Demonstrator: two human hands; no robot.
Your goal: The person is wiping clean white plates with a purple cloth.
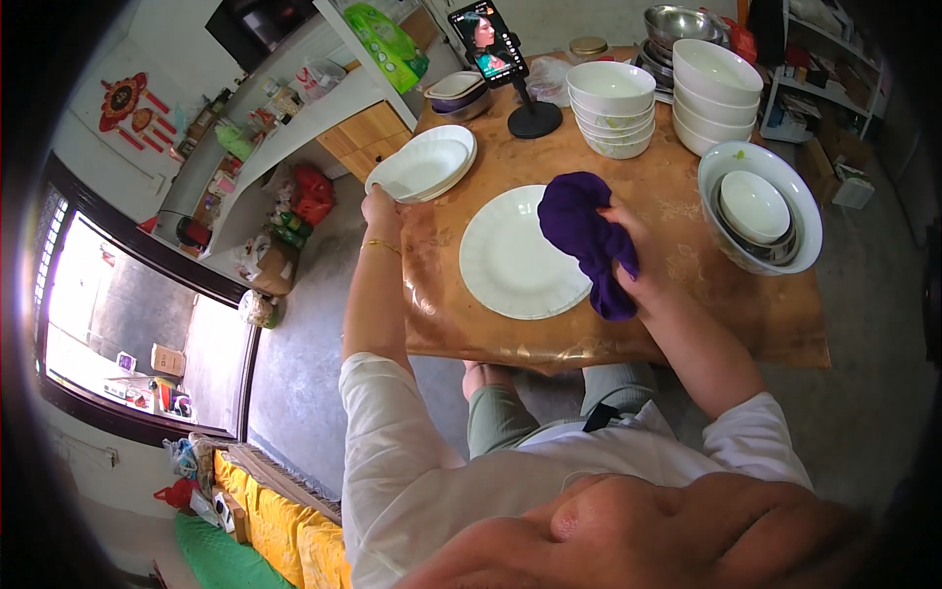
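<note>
My right hand [639,254] grips a bunched dark purple cloth [585,228], which hangs over the right edge of a round white plate [522,254]. That plate lies on the table in front of me, and a second rim shows just beneath it. Farther left, my left hand [380,207] pinches the near rim of a white plate [423,168] at the top of a small stack of white plates [460,177]. My left fingers are partly hidden by the rim.
On the brown-covered table [441,309] stand a phone on a black stand [535,119], stacked patterned bowls [614,110], taller white bowls [715,103] and a large bowl [809,191] with smaller ones nested inside. Metal bowls [681,26] and a dish stack [460,99] sit behind.
</note>
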